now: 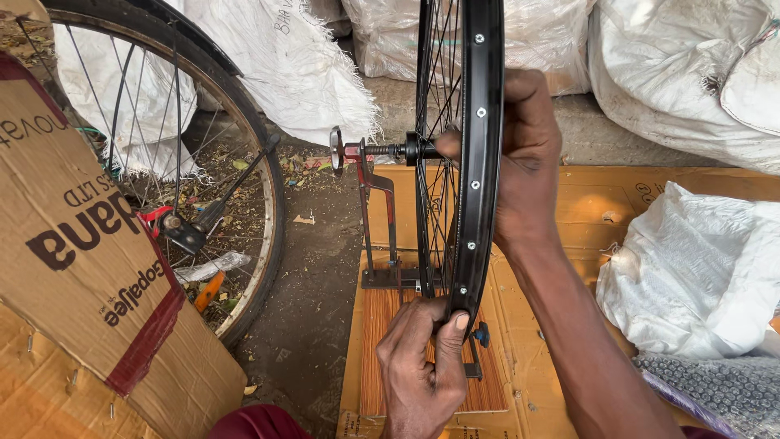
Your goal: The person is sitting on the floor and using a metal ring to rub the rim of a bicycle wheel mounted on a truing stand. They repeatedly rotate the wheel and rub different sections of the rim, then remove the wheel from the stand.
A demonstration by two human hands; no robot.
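A bare black bicycle rim (481, 154) with thin spokes stands upright in a red and black truing stand (379, 213) on a wooden base. My left hand (422, 366) grips the rim's lowest part, thumb pressed on its inner face. My right hand (528, 154) reaches around the rim's right side at hub height, fingers closed near the axle (410, 150) and spokes. A threaded axle end with a round knob (335, 149) sticks out to the left.
A complete bicycle wheel with tyre (244, 162) leans at the left beside a brown cardboard box (73, 268). White woven sacks (691, 73) line the back wall. A white plastic bag (699, 260) and bubble wrap (723, 390) lie at the right on flattened cardboard.
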